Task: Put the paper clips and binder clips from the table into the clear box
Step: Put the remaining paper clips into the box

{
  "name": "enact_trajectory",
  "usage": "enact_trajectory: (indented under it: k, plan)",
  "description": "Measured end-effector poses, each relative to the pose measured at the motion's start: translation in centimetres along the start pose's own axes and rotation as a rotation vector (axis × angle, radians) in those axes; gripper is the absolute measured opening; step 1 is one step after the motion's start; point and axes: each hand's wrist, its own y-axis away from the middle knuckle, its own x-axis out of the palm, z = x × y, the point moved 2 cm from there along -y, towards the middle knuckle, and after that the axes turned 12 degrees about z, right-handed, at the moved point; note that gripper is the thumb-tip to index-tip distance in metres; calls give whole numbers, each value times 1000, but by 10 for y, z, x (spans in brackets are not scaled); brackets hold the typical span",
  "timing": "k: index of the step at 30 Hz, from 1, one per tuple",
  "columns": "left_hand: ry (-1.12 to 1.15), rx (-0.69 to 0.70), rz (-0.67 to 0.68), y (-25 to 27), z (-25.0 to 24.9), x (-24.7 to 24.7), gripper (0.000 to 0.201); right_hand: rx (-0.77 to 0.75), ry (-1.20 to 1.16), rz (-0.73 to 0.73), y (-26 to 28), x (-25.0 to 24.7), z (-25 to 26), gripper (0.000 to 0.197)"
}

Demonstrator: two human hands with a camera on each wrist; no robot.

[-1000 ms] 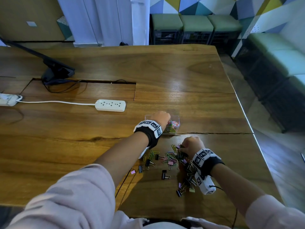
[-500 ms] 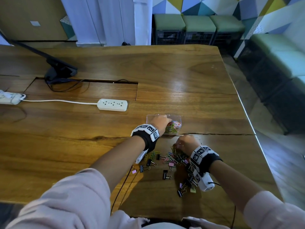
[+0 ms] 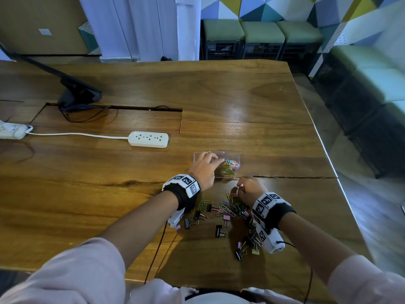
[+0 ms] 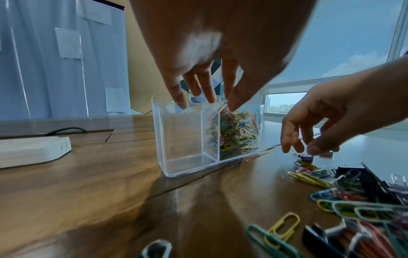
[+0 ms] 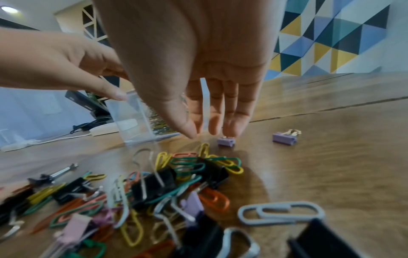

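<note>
The clear box (image 3: 198,156) has two compartments; the right one holds coloured paper clips (image 4: 234,132), the left one (image 4: 183,139) looks bare. My left hand (image 3: 215,160) hangs over the box with its fingers (image 4: 209,94) pointing straight down at the rim, a clip just under the thumb tip. My right hand (image 3: 240,187) reaches down in front of the box, fingers (image 5: 232,125) straight, tips touching a purple binder clip (image 5: 225,141). The pile of paper clips and binder clips (image 3: 232,211) lies between my wrists.
A second purple binder clip (image 5: 283,137) lies right of the hand. More black binder clips (image 3: 219,231) are scattered nearer to me. A white power strip (image 3: 149,139) and a monitor stand (image 3: 79,95) sit to the left. The table's right edge (image 3: 328,154) is close.
My left hand was a closed fist over the box; its fingers now point down. My right hand has moved forward from the pile to just before the box.
</note>
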Motion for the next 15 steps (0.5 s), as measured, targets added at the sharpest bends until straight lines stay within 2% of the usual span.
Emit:
enact_trajectory:
  k: [3, 7, 9, 12, 15]
  plan:
    - [-98, 77, -59, 11, -1, 1, 56, -8, 67, 23, 1, 10, 10, 34]
    - [-152, 141, -24, 21, -4, 11, 45, -125, 121, 11, 5, 22, 20, 43]
    - [-127, 150, 34, 25, -4, 17, 40, -204, 138, 48, 9, 25, 22, 48]
    - [-102, 160, 176, 29, -4, 28, 33, -247, 161, 108, 16, 26, 21, 55]
    - [-139, 129, 302, 34, -6, 41, 38, -242, 150, 109, 18, 27, 20, 60]
